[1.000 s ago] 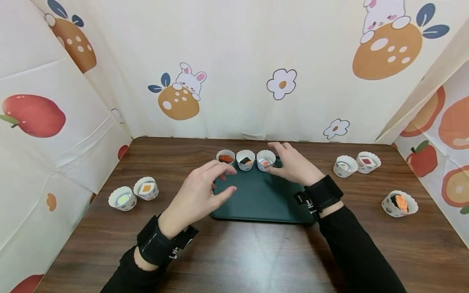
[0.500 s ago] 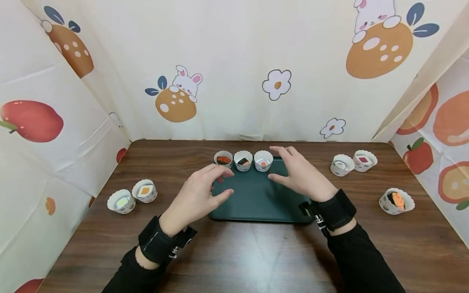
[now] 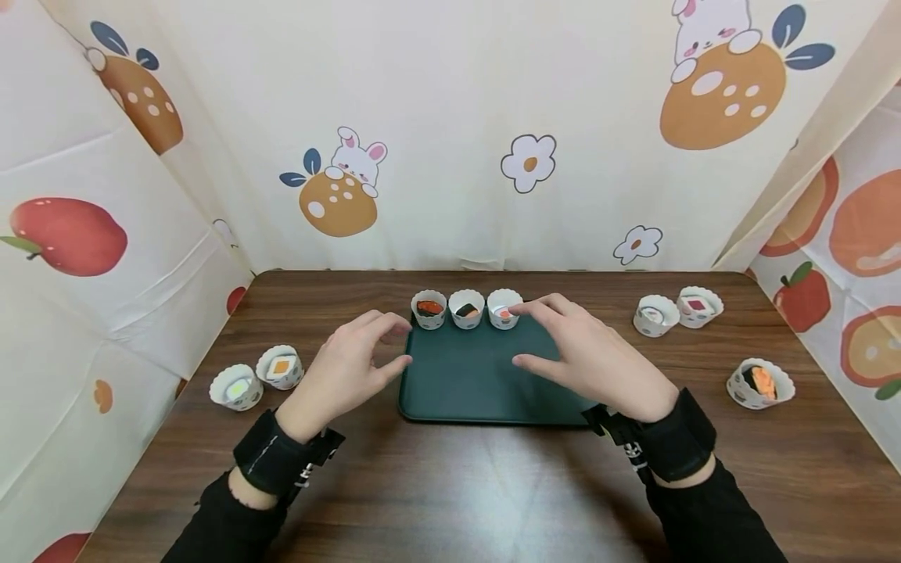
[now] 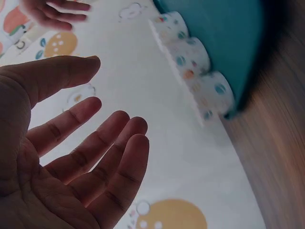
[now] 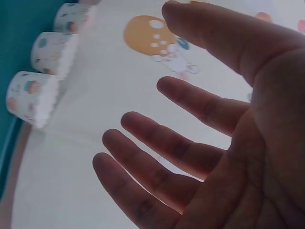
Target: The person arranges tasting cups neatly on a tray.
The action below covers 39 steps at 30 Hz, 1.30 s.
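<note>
A dark green tray (image 3: 486, 375) lies on the wooden table, with three scalloped paper cups in a row along its back edge. The left cup (image 3: 428, 310) holds a red-topped sushi piece, the middle cup (image 3: 467, 309) a black and orange one, the right cup (image 3: 504, 309) a white and orange one. My left hand (image 3: 345, 375) hovers at the tray's left edge, fingers relaxed, holding nothing; its bare palm shows in the left wrist view. Over the tray's right side floats my right hand (image 3: 598, 356), fingers spread, holding nothing. Its index fingertip overlaps the right cup; contact cannot be told.
On the left stand two sushi cups, one with a green-centred piece (image 3: 236, 387) and one orange-centred (image 3: 280, 367). At the right are a white roll cup (image 3: 655, 315), a red-centred one (image 3: 699, 306) and an orange-topped one (image 3: 760, 383). A printed curtain (image 3: 436, 94) borders the table.
My left hand has moved left from over the tray to its edge. The right hand has drawn back slightly from the cups towards the right. The cups stay in their places.
</note>
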### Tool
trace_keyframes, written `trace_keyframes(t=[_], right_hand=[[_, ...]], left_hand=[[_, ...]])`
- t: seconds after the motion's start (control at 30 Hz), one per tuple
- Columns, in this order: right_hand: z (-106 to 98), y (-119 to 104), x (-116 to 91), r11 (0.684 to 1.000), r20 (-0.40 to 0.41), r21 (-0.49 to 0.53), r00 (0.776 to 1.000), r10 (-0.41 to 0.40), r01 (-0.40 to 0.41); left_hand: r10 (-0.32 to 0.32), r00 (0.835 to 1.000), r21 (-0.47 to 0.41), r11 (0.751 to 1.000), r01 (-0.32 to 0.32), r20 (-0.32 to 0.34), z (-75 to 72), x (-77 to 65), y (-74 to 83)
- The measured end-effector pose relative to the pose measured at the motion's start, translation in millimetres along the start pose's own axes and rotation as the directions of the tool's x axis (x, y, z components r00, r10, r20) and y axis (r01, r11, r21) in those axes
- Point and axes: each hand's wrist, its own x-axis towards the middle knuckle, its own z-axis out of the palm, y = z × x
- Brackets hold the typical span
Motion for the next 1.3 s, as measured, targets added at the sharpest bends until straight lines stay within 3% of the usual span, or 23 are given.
trace_keyframes(t=[0.27,0.57,0.83,1.1,1.3], right_hand=[[-14,-19,-17,0.997,-0.020,-0.022,0.997,-0.070,0.070],[-21,-33,-30,0.991,-0.008,-0.025,0.991,-0.131,0.130],[-22,-38,-36,0.986,-0.015,-0.014,0.986,-0.168,0.168],[-23,-39,-37,0.985,0.003,0.004,0.985,-0.170,0.170],[-23,-40,-38,0.985,0.027,0.025,0.985,-0.171,0.170]], left_hand=[[-0.043,0.999,0.104,0.994,0.044,-0.012,-19.9,-8.8,-30.5],[-0.168,0.985,0.215,0.964,0.159,0.025,-47.5,-18.0,-63.5],[-0.310,0.935,0.307,0.918,0.249,0.170,-66.8,-25.0,-90.8],[-0.319,0.913,0.316,0.920,0.233,0.254,-75.4,-31.0,-110.5],[-0.380,0.872,0.326,0.904,0.278,0.310,-75.4,-32.7,-116.2]])
